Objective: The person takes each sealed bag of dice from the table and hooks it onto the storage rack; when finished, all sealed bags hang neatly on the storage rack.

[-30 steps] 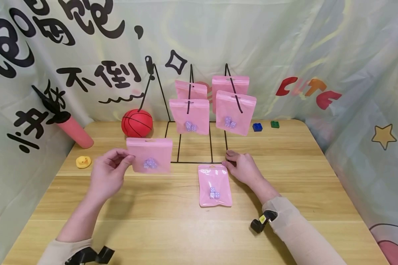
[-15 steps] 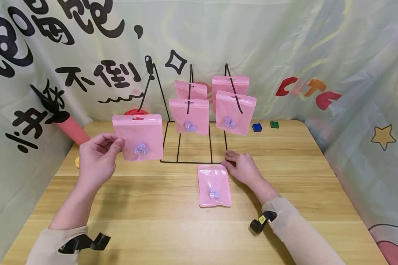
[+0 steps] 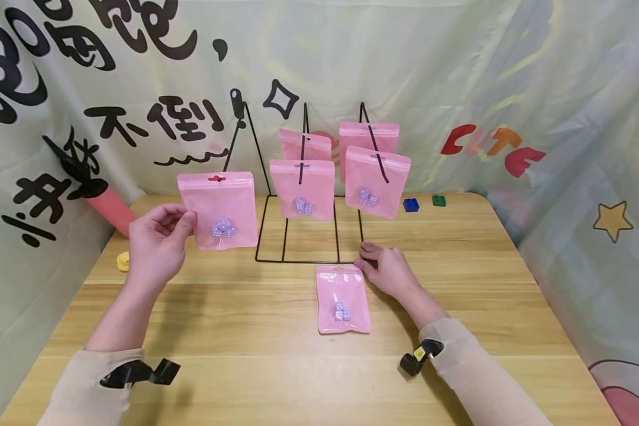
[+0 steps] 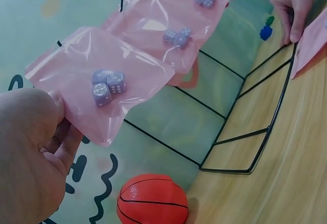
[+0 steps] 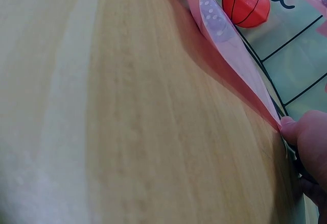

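Left hand: the left hand pinches the left edge of a pink bag between thumb and fingers, lifted upright above the desk, just left of the wire rack.
Held bag: small purple dice sit low inside it; its hang hole at the top is free of any hook.
Right hand: the right hand rests on the desk at the rack's front right corner, its fingers lightly curled on the base wire; I cannot tell whether they grip it.
Second bag: another pink bag with dice lies flat on the desk, just left of the right hand.
Rack: four pink bags hang from its hooks, two in front and two behind.
Around: a red ball stands behind the held bag; a blue block and a green block lie at the far right, and a yellow duck lies at the left edge.
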{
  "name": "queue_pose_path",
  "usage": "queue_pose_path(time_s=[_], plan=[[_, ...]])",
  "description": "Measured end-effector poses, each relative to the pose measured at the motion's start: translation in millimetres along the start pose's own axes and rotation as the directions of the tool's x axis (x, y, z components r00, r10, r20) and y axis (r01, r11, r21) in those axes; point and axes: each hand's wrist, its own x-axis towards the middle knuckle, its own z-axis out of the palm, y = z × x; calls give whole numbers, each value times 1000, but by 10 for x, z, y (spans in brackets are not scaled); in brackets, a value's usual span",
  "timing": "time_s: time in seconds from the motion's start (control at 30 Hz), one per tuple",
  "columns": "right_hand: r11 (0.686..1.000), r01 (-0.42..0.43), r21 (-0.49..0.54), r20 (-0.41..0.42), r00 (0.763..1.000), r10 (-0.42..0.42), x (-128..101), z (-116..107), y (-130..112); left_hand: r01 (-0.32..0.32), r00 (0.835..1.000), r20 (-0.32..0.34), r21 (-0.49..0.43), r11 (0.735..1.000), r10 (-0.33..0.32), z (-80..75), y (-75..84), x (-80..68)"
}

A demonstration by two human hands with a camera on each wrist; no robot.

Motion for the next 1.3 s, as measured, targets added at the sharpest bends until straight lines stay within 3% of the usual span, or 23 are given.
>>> queue_pose_path(time_s=[0.53, 0.67, 0.83, 1.13, 1.3], plan=[[1000, -10, -1, -8, 1000, 10, -11, -6, -18, 61, 997, 49, -35, 998, -59, 97, -72, 145], [1000, -3, 1, -8, 1000, 3, -16, -10, -20, 64, 997, 48, -71, 995, -61, 131, -95, 214], [1000, 5, 1, -16, 1000, -5, -21, -12, -12, 54, 998, 43, -38, 998, -53, 187, -127, 316], [1000, 3, -8, -6, 1000, -3, -19, -3, -15, 121, 992, 38, -44, 992, -119, 279, -203, 530], [1000, 0, -12, -4, 1000, 0, -21, -5, -15, 124, 992, 30, -31, 992, -123, 336, -215, 627]])
